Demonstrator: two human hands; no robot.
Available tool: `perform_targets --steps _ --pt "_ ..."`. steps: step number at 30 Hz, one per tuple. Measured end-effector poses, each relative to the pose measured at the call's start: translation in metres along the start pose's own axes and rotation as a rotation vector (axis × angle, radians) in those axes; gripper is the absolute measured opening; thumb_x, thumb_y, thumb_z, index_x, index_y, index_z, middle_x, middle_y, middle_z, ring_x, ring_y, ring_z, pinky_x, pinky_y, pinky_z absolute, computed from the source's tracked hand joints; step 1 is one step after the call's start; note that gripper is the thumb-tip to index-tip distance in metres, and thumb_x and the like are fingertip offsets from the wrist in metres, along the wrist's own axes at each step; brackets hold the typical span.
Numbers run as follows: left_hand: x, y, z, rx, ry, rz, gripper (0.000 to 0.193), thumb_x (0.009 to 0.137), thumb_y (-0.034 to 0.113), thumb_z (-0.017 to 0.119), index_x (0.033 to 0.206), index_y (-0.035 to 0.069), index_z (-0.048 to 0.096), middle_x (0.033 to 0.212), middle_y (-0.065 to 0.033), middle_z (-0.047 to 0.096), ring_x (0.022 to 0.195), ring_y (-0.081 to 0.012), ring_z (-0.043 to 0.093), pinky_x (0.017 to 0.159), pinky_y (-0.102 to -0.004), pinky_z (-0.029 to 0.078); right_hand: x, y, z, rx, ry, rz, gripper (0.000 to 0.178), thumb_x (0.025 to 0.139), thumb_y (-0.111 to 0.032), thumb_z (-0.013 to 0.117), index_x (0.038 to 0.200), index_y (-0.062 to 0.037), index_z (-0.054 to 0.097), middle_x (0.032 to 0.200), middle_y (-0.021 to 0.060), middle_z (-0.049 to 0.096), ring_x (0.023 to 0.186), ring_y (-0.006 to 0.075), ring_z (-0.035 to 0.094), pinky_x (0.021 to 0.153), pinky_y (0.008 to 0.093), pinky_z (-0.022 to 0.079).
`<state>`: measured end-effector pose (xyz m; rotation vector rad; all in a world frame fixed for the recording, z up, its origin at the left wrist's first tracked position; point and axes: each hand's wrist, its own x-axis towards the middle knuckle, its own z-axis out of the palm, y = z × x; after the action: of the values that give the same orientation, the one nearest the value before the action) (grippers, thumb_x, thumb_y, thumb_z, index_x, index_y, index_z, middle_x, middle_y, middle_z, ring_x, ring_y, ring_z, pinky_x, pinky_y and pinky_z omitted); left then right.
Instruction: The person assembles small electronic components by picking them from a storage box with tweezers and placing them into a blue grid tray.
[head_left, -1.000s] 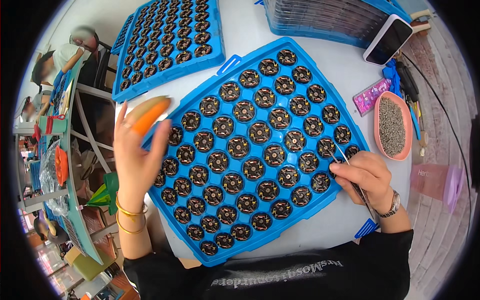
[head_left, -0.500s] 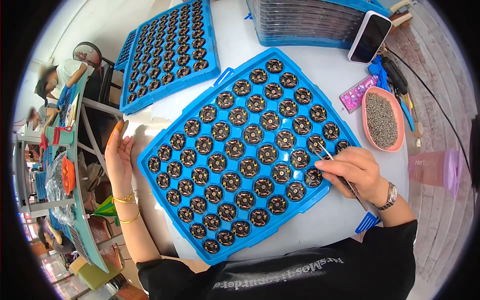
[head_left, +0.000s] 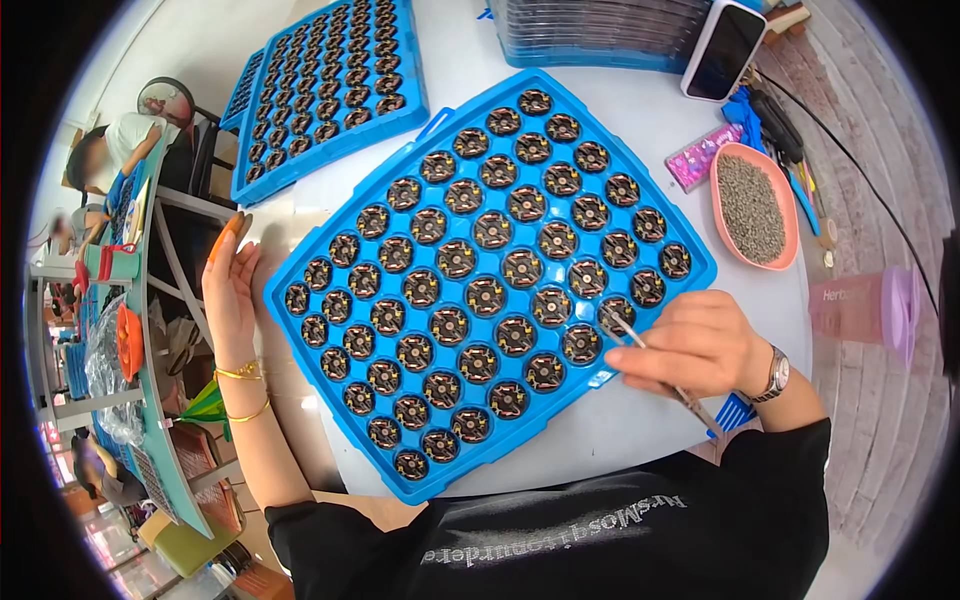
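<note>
My right hand (head_left: 700, 345) is closed round a pair of metal tweezers (head_left: 682, 396). Their tips meet a round black part with copper-coloured windings (head_left: 617, 316) in the row along the tray's lower right edge. Whether the tips grip anything small cannot be made out. The blue tray (head_left: 567, 428) lies slanted in front of me, its pockets filled with rows of such parts. Beyond the tray's left corner, my left hand (head_left: 232, 290) is raised with fingers stretched upward, holding nothing. Orange covers (head_left: 228, 238) sit on its fingertips.
A pink bowl (head_left: 718, 205) of small grey pieces stands right of the tray, beside a purple patterned packet (head_left: 690, 165) and a phone (head_left: 722, 50). Another filled blue tray (head_left: 405, 118) lies at the far left. Stacked trays (head_left: 600, 35) stand behind. People work at a side bench (head_left: 160, 410).
The tweezers have moved from a part further in to one in the tray's lower right edge row. The whole view has shifted slightly. My left hand stays raised beside the tray.
</note>
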<state>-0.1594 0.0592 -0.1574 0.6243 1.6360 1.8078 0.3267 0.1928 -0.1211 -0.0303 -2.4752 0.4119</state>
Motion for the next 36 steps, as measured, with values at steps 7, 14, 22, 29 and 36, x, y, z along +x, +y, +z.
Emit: perform_targets --steps 7,14,22,29,36 --pt "0.004 0.000 -0.007 0.014 -0.035 -0.020 0.031 0.095 0.016 0.057 0.121 0.000 0.058 0.110 -0.0079 0.065 0.093 -0.0129 0.064 0.086 -0.0260 0.053 -0.004 -0.012 0.007 -0.027 -0.033 -0.117 0.027 0.080 -0.020 0.074 0.105 -0.0112 0.071 0.069 -0.0043 0.054 0.058 0.0081 0.053 0.051 0.0203 0.041" --pt "-0.010 0.011 0.013 0.212 -0.084 0.049 0.034 0.096 0.019 0.057 0.122 -0.001 0.058 0.103 -0.0083 0.067 0.092 -0.0145 0.065 0.086 -0.0261 0.052 -0.008 -0.020 0.011 -0.011 -0.015 -0.159 0.028 0.080 -0.009 0.069 0.108 -0.0090 0.070 0.070 -0.0042 0.054 0.060 0.0070 0.052 0.052 0.0188 0.040" --pt "-0.047 0.024 0.065 1.113 -0.276 0.374 0.029 0.091 0.024 0.065 0.107 0.000 0.070 0.081 -0.0006 0.068 0.072 -0.0039 0.054 0.067 -0.0183 0.043 -0.010 -0.025 0.011 -0.057 0.047 -0.201 0.025 0.079 -0.007 0.064 0.103 -0.0079 0.067 0.074 -0.0026 0.057 0.063 0.0077 0.056 0.054 0.0201 0.043" --pt "-0.061 0.031 0.063 1.135 -0.221 0.354 0.029 0.088 0.023 0.069 0.108 0.003 0.071 0.076 -0.0014 0.068 0.066 -0.0032 0.054 0.061 -0.0175 0.043 -0.008 -0.034 0.010 -0.068 0.041 -0.269 0.027 0.078 -0.006 0.066 0.105 -0.0073 0.068 0.082 -0.0004 0.064 0.064 0.0106 0.058 0.058 0.0215 0.047" --pt "-0.082 0.016 0.051 1.045 -0.192 0.382 0.030 0.085 0.022 0.070 0.110 0.005 0.070 0.077 -0.0109 0.070 0.067 -0.0084 0.062 0.064 -0.0236 0.048 -0.008 -0.047 0.015 -0.092 -0.006 -0.337 0.032 0.078 -0.007 0.066 0.109 -0.0098 0.068 0.084 -0.0027 0.062 0.066 0.0075 0.057 0.058 0.0196 0.046"
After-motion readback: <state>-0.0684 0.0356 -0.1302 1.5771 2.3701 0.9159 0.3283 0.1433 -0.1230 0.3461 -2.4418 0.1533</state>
